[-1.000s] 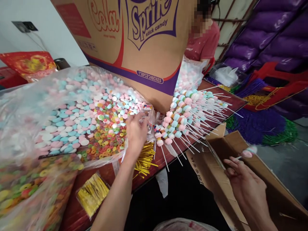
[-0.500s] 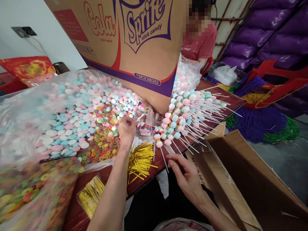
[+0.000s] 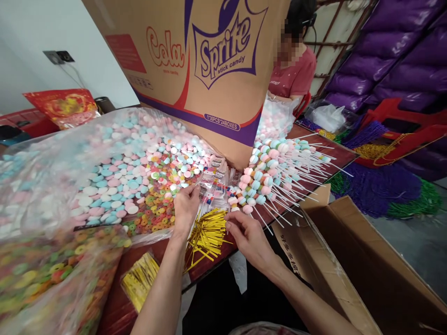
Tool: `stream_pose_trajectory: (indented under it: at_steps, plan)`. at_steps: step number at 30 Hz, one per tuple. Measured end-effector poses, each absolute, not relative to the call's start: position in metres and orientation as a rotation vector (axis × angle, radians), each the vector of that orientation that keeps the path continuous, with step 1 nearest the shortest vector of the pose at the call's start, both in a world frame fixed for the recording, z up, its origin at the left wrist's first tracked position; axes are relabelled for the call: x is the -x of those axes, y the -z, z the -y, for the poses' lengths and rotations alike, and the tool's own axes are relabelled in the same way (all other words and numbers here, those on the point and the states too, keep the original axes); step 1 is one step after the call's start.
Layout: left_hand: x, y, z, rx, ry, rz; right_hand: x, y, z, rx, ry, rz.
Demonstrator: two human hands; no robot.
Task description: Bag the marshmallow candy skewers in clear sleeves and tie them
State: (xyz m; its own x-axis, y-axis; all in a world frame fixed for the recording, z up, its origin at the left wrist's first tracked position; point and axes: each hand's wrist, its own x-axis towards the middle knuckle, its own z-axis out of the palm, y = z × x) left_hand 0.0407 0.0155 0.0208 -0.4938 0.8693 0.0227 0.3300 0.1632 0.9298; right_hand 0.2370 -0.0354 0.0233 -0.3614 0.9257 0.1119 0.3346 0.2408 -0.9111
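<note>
My left hand (image 3: 186,207) is closed, thumb and forefinger pinching the edge of a clear printed plastic bag (image 3: 206,186) at the pile of such bags. My right hand (image 3: 249,239) hovers beside the gold twist ties (image 3: 208,235), its thumb and forefinger slightly apart with nothing visible between them. Just beyond it lie rows of marshmallow skewers (image 3: 260,174) in pink, blue and white, their white sticks pointing right. Left of my left hand, ring-shaped gummies (image 3: 157,211) and loose marshmallows (image 3: 111,188) spread over an opened clear bag.
A large cardboard carton (image 3: 195,93) stands behind the bags. An open cardboard box (image 3: 335,260) sits below the table's right edge. A bag of gummy rings (image 3: 63,279) and a pack of gold ties (image 3: 139,279) lie front left. A co-worker (image 3: 293,74) sits beyond the carton.
My right hand has moved left and up, from beside a skewer's stick to the twist ties. My left hand stays by the printed bags. The camera view has shifted slightly.
</note>
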Motion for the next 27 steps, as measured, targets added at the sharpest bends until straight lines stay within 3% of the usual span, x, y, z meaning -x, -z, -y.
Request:
stream_pose_trajectory:
  at_steps: [7, 11, 21, 27]
  plan:
    - [-0.042, -0.019, -0.024, -1.152, -1.378, -1.879, -0.218, -0.044, -0.004, 1.33, -0.29, 2.24]
    - [-0.039, -0.014, -0.025, -1.115, -1.437, -1.816, -0.205, -0.051, -0.029, 1.405, -0.096, 2.381]
    - [-0.029, -0.019, 0.006, -1.121, -1.398, -1.661, -0.216, -0.043, -0.041, 1.327, -0.11, 2.283]
    - [-0.04, -0.052, 0.05, -1.396, -1.004, -1.37, -0.244, -0.07, -0.024, 0.803, -0.539, 2.47]
